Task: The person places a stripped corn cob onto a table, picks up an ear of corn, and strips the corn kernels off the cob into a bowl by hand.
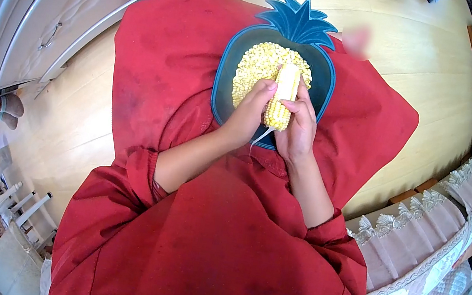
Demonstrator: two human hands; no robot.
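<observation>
Kernel-loosening step apparently in hand: corn cob (278, 112) above the pineapple-shaped bowl (324, 69), on the red cloth (164, 57) over the lap. Long axis nearly 12-to-6 o'clock, upper end a shade toward 1 and toward the leafy crown (299, 24), lower end toward the body; tip and butt impossible to tell apart. Left hand (245, 115) at 8 o'clock, thumb pressed to the cob's side; right hand (300, 134) at 5 o'clock, thumb across its face; fingers of both curled around the cob. Loose kernels (253, 64) below, mainly from 9 to 1 o'clock. For further thumb pressure, steady counter-grip advisable, over the bowl.
</observation>
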